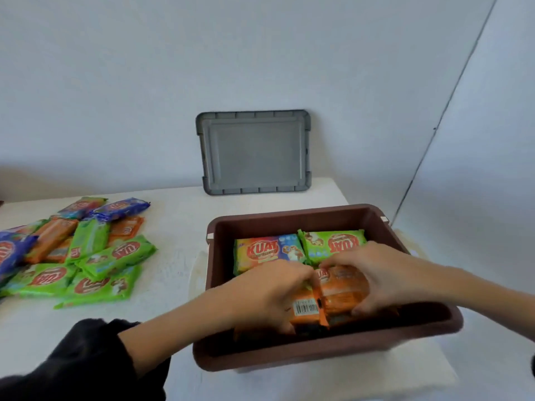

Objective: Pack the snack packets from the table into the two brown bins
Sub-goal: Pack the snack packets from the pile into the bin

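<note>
both hands grasped an orange snack packet [333,296] inside the brown bin [289,219], left hand [269,293] and right hand [373,273] curled round its ends, two packets behind it, loose packet pile [75,253] on table [173,221] at left, grey lid [253,151] against wall

Brown bin [292,218]; orange pkt [341,290]; grey lid [254,151].

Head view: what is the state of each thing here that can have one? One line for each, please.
Brown plastic bin, open, partly filled.
Grey plastic lid, off, leaning against the wall.
Orange snack packet, gripped by left hand and right hand over the bin's near half.
Yellow snack packet, lying flat in the bin.
Green snack packet, lying flat beside it.
Heap of snack packets, unpacked on the white table.
</note>
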Motion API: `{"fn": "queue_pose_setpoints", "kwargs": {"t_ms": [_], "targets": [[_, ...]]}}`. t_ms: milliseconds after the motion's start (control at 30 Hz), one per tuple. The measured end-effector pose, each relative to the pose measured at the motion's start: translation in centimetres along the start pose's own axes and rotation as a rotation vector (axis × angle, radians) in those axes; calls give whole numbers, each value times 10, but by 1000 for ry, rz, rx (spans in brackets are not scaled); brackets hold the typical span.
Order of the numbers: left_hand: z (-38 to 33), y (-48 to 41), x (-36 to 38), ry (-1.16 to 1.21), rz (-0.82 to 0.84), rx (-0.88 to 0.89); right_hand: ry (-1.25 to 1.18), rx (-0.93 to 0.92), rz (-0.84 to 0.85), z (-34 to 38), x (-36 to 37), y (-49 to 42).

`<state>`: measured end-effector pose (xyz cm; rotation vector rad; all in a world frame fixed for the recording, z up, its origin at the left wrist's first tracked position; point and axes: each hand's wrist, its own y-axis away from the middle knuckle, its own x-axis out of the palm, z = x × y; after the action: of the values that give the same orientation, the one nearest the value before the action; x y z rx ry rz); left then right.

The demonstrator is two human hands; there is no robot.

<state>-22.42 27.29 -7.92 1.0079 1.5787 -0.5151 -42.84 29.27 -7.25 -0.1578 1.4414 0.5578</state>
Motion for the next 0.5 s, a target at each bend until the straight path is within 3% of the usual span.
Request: {"fn": "queue_pose_setpoints", "kwargs": {"t_ms": [167, 300, 500], "targets": [[-4, -4, 20, -278, 30, -19, 68, -24, 61, -4, 16, 2], [-6, -2, 20, -270, 20, -43, 163, -43, 105, -3, 21, 3], [-7, -4, 18, -330, 2, -55, 172, -39, 36, 3, 25, -1]]}}
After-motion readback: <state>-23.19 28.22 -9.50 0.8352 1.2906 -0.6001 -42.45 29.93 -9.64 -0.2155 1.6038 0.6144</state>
